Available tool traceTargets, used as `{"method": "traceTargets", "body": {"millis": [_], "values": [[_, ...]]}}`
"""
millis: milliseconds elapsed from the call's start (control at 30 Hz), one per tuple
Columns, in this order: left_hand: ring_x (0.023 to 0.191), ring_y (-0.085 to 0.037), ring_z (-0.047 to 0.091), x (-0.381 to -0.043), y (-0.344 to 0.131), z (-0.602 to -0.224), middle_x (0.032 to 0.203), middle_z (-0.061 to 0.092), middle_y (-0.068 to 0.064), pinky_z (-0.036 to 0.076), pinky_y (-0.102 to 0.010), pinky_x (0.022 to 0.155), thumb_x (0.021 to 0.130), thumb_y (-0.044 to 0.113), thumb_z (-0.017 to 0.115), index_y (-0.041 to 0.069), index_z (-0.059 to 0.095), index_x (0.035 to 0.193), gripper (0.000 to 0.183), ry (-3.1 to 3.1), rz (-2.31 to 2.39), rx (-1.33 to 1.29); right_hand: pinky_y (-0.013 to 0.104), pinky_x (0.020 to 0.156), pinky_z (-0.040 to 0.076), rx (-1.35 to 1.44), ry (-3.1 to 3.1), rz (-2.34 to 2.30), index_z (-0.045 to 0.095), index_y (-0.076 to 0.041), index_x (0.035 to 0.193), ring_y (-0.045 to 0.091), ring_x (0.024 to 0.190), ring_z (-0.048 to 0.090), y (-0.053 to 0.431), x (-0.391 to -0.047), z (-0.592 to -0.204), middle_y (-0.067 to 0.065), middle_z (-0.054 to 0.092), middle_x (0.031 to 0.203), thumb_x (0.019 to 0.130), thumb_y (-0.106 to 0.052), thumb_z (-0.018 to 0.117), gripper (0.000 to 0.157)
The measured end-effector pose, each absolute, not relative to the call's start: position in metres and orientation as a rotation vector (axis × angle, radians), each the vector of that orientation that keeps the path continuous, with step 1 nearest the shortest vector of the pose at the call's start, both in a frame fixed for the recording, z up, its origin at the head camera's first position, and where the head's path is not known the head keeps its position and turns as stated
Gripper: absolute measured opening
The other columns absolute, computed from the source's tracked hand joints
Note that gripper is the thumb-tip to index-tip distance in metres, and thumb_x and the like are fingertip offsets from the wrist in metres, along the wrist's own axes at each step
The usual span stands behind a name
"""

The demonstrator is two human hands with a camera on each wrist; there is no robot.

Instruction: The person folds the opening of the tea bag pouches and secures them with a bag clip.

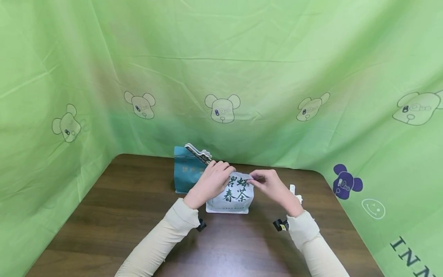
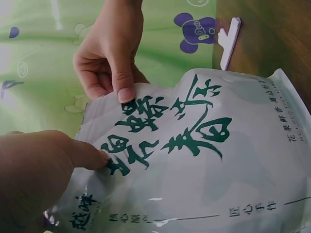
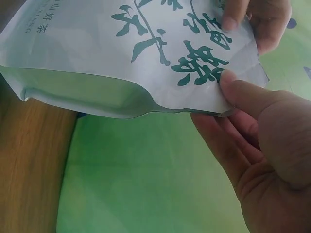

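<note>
A white tea bag (image 1: 230,204) with large green characters stands on the table between the hands. My left hand (image 1: 212,181) pinches its top edge at the left; in the left wrist view the thumb presses on the front face. At the top right corner, my right hand (image 1: 271,185) pinches the edge between thumb and fingers. The right wrist view shows the right thumb (image 3: 235,90) on the printed face and fingers behind the edge. The bag's upper part looks flattened, and its side gusset (image 3: 97,94) is visible below.
Behind the left hand stands a teal pouch (image 1: 183,173), with a white-and-black clip-like strip (image 1: 197,154) slanting across its top. A white clip (image 2: 230,43) lies on the wooden table (image 1: 104,215) to the right, partly behind the right wrist. Green printed cloth (image 1: 221,77) encloses the table.
</note>
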State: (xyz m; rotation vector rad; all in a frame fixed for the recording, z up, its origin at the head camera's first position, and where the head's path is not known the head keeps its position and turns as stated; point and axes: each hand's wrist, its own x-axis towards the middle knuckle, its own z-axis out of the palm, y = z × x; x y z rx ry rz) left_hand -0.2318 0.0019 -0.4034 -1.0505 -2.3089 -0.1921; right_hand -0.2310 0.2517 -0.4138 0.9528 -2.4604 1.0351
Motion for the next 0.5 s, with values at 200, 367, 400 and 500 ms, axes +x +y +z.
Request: {"method": "traceTargets", "body": {"millis": [200,367,400,500], "values": [[0.093,-0.017,0.063,-0.2325,0.0035,-0.4069,0.102,0.071,0.002,0.041,-0.033,0.08,0.097,0.015,0.068,0.016,0.07,0.112,0.015,-2.276,-0.206,-1.016,0.03,0.07,0.061,0.976,-2.44,1.033,0.076,0.001,0.091,0.015,0.077,0.072,0.2515,-0.2313,-0.414,0.013,0.075,0.085,0.083,0.009,0.078,0.011],[0.093,-0.017,0.063,-0.2332,0.0025,-0.4072,0.103,0.071,0.002,0.04,-0.033,0.081,0.098,0.015,0.068,0.015,0.07,0.112,0.015,-2.279,-0.225,-1.02,0.026,0.071,0.06,0.976,-2.443,1.029,0.076,0.001,0.092,0.013,0.078,0.072,0.2521,-0.2317,-0.4149,0.013,0.075,0.086,0.083,0.008,0.078,0.012],[0.094,-0.017,0.063,-0.2336,0.0024,-0.4073,0.103,0.071,0.002,0.04,-0.033,0.081,0.098,0.016,0.068,0.015,0.07,0.113,0.015,-2.283,-0.227,-1.02,0.026,0.07,0.06,0.972,-2.446,1.031,0.077,0.002,0.093,0.012,0.078,0.071,0.2523,-0.2317,-0.4148,0.013,0.076,0.086,0.083,0.009,0.078,0.012],[0.095,-0.017,0.063,-0.2347,0.0022,-0.4071,0.104,0.072,0.002,0.04,-0.033,0.082,0.098,0.017,0.068,0.015,0.071,0.113,0.016,-2.298,-0.232,-1.014,0.025,0.068,0.059,0.974,-2.434,1.02,0.077,0.003,0.094,0.012,0.077,0.072,0.2523,-0.2319,-0.4147,0.013,0.077,0.087,0.083,0.011,0.077,0.014]]}}
